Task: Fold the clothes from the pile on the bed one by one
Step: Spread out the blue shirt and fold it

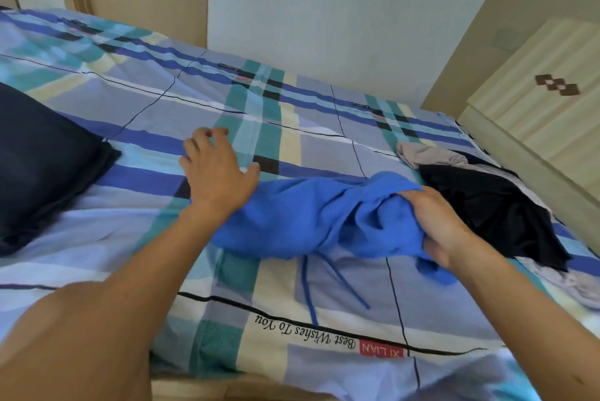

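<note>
Gripping a bunched fistful of cloth, the right hand point(435, 225) held the right end of the blue garment point(305, 215), fingers curled round the fabric. The garment lay crumpled across the checked bedsheet point(341, 319), and everything else sat around it. Two blue drawstrings point(344, 281) trailed from its near edge toward the person. The pile of clothes point(487, 205), dark cloth over pale grey pieces, lay just beside its right end, behind the right hand. A dark navy cushion point(42, 166) lay well to its left. At the garment's left end was the left hand point(216, 173), its fingers spread and loosely bent, holding nothing. Its wrist overlapped the blue cloth, though whether it touched could not be told. Beyond the garment's far side the sheet ran to a pale wall point(324, 11), and far to its right stood a cream wooden panel point(552, 102).
</note>
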Demonstrator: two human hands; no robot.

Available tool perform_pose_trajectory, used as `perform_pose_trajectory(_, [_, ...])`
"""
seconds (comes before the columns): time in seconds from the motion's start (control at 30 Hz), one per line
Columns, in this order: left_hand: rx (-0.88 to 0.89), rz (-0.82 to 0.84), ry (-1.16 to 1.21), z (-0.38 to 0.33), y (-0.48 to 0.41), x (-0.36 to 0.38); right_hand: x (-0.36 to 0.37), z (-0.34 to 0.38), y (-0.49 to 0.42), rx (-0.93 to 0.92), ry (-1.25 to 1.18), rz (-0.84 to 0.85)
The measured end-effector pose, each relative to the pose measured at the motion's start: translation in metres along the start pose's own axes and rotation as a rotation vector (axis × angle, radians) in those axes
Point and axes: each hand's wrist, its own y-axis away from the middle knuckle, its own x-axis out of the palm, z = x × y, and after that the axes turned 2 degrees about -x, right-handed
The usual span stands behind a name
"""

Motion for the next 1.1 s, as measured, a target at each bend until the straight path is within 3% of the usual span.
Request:
perform_pose_trajectory(0.03, [0.168, 0.018, 0.191, -0.012, 0.013, -0.003, 0.003, 0.007, 0.002, -0.004, -0.013, 0.004])
perform_pose_trajectory(0.1, [0.377, 0.354, 0.598, -0.037, 0.042, -0.013, 0.014, 0.018, 0.005, -0.015, -0.055, 0.030])
perform_pose_trajectory(0.17, [0.510, 0.614, 0.607, -0.047, 0.060, -0.010, 0.031, 0.027, 0.010, -0.024, -0.128, 0.086])
perform_pose_trajectory(0.27, [0.571, 0.552, 0.512, -0.037, 0.055, 0.007, 0.046, 0.028, 0.011, -0.008, -0.227, 0.214])
perform_pose_trajectory(0.4, [0.300, 0.504, 0.729, -0.034, 0.029, -0.014, 0.033, 0.031, 0.003, -0.097, -0.177, 0.306])
perform_pose_trajectory(0.47, [0.153, 0.488, 0.908, -0.035, 0.014, -0.033, 0.018, 0.025, -0.008, -0.155, -0.077, 0.231])
perform_pose_trajectory(0.53, [0.142, 0.499, 0.948, -0.029, 0.004, -0.047, 0.006, 0.013, -0.020, -0.212, 0.105, 0.113])
perform_pose_trajectory(0.7, [0.170, 0.405, 0.738, -0.011, -0.004, -0.045, -0.009, -0.016, -0.039, -0.325, 0.553, -0.148])
perform_pose_trajectory(0.77, [0.184, 0.326, 0.610, -0.002, -0.006, -0.044, -0.020, -0.022, -0.040, -0.276, 0.552, -0.279])
perform_pose_trajectory(0.83, [0.150, 0.301, 0.592, 0.003, -0.005, -0.048, -0.027, -0.023, -0.039, -0.216, 0.382, -0.303])
perform_pose_trajectory(0.93, [0.110, 0.378, 0.619, -0.005, 0.004, -0.053, -0.016, -0.023, -0.025, -0.203, 0.206, -0.021])
perform_pose_trajectory(1.03, [0.105, 0.516, 0.710, -0.018, 0.020, -0.053, 0.014, -0.032, -0.010, -0.302, 0.343, 0.334])
perform_pose_trajectory(1.1, [0.109, 0.588, 0.760, -0.025, 0.027, -0.055, 0.034, -0.040, -0.004, -0.352, 0.410, 0.461])
